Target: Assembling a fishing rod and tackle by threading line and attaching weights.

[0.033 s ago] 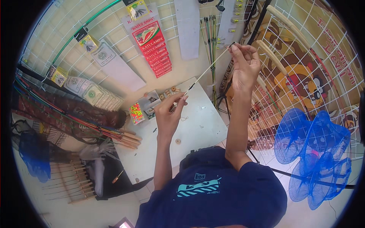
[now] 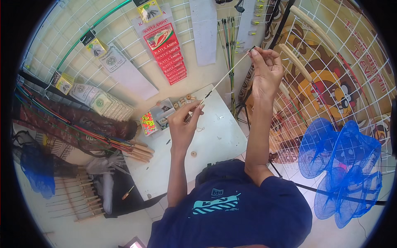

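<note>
Over the white flat tabletop (image 2: 225, 136), just right of the small neon pink and yellow beads (image 2: 148, 123), my left hand (image 2: 182, 125) pinches the lower end of a thin, pale, straight rod (image 2: 228, 73), nearer its black band. Its long axis slants up and rightward across the gap to my right hand (image 2: 266, 72), whose fingertips clamp the upper tip. Nothing has visibly shifted since a moment ago.

Red packets (image 2: 168, 58) well left of blue nets (image 2: 316, 142)
</note>
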### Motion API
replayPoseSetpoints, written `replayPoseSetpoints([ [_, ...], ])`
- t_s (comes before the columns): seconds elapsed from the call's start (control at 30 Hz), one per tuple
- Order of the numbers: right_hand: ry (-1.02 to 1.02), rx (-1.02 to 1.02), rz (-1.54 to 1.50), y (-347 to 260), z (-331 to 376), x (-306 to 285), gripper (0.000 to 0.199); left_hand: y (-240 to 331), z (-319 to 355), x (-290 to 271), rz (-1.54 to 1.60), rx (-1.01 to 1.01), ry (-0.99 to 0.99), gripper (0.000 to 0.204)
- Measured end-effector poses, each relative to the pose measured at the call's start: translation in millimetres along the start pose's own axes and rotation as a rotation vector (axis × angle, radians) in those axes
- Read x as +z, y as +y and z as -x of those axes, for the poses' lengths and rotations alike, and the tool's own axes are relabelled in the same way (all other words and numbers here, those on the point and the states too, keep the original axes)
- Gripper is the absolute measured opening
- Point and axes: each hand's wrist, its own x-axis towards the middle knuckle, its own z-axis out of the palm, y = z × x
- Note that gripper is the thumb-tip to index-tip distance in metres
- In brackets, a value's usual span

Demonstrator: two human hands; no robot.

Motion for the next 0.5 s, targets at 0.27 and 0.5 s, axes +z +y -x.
replayPoseSetpoints([
  [0.27,0.041,-0.087,0.056,1.7,0.9,-1.0,0.029,-2.5,-0.8,2.0,0.033,-0.012,0.001,0.013],
  [0.5,0.036,-0.128,0.127,-2.5,-3.7,-1.6,0.027,-4.8,-1.6,2.5,0.001,-0.008,-0.005,0.013],
])
